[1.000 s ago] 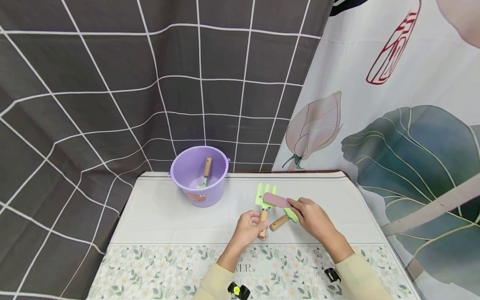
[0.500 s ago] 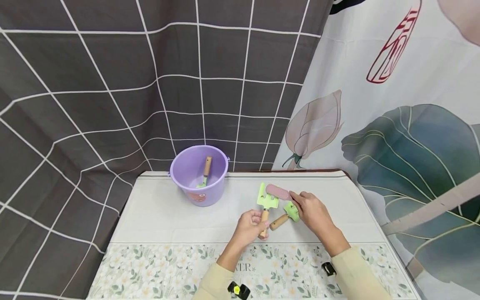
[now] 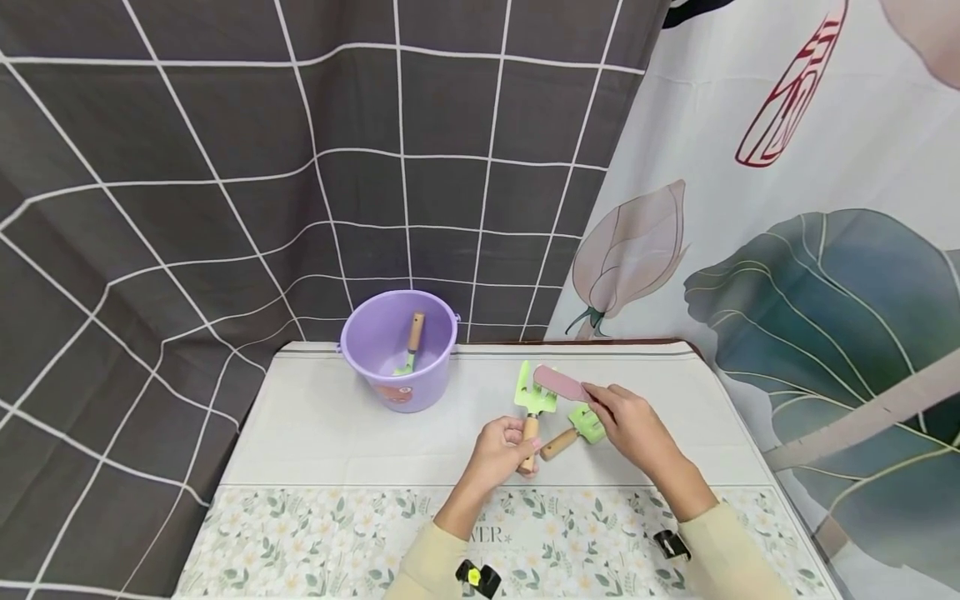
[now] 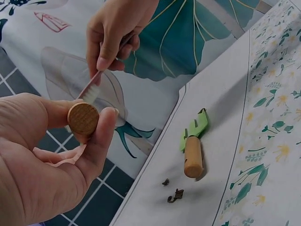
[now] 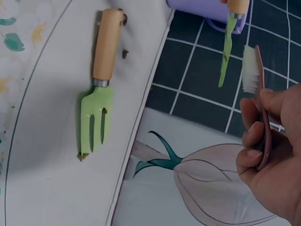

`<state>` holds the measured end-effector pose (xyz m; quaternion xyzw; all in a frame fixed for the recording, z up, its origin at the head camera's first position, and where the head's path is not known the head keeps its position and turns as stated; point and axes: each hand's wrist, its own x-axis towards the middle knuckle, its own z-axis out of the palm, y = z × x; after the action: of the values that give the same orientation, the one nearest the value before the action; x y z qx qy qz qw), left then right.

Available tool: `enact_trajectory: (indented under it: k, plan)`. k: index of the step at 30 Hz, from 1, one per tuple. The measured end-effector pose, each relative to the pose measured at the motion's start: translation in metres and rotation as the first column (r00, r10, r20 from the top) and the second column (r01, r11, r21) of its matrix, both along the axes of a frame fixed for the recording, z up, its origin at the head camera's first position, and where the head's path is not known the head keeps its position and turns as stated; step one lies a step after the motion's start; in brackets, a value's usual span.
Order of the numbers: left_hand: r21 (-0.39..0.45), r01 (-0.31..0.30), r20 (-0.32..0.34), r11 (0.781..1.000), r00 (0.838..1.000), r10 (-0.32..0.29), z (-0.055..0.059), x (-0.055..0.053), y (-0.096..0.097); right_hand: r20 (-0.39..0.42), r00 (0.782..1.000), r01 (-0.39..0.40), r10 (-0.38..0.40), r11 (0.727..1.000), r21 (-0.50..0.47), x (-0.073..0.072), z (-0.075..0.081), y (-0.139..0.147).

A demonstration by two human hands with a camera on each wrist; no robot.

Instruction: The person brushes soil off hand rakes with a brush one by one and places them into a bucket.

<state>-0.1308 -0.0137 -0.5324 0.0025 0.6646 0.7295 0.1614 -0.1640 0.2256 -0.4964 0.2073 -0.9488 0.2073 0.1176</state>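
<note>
My left hand [image 3: 495, 450] grips the wooden handle [image 4: 83, 118] of a small garden fork [image 3: 535, 398], its green tines pointing away. My right hand [image 3: 630, 425] holds a pink brush [image 3: 562, 385] by its handle. White bristles [image 5: 249, 69] face the held fork in the right wrist view, with a gap between them there. From the head, the brush overlaps the tines. A second green garden fork [image 5: 97, 115] with a wooden handle lies on the table below the hands. Brown dirt clings to one of its tine tips.
A purple bucket [image 3: 390, 392] stands at the back left of the table, with another wooden-handled green tool [image 3: 414, 337] leaning inside. Small brown crumbs [image 4: 176, 195] lie on the white cloth near the second fork. Hanging cloths border the table behind and at the right.
The brush has shifted slightly up and right over the tines, then a little back down. The held fork's head has tilted and moved slightly right. Both hands keep their grips.
</note>
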Motion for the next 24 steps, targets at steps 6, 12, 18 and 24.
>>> enact_trajectory:
  k: [6, 12, 18, 24]
  plan:
    - [-0.013, -0.008, 0.01, 1.0, 1.0, 0.008, -0.003, -0.001, 0.0, 0.062, 0.996, -0.063, 0.063, 0.998, 0.006, 0.006, -0.005, -0.001]
    - [-0.015, -0.009, 0.0, 1.0, 1.0, 0.009, -0.002, 0.002, 0.001, 0.037, 0.998, -0.058, 0.057, 0.998, 0.035, 0.006, -0.015, -0.005]
    - [-0.024, -0.012, -0.018, 1.0, 1.0, 0.012, 0.0, 0.005, 0.001, -0.012, 0.999, -0.034, 0.035, 0.998, 0.058, -0.001, -0.018, -0.007]
    - [-0.028, -0.006, -0.005, 1.0, 1.0, 0.006, 0.001, 0.006, 0.0, -0.018, 1.0, 0.025, -0.023, 0.995, 0.093, -0.01, -0.022, -0.004]
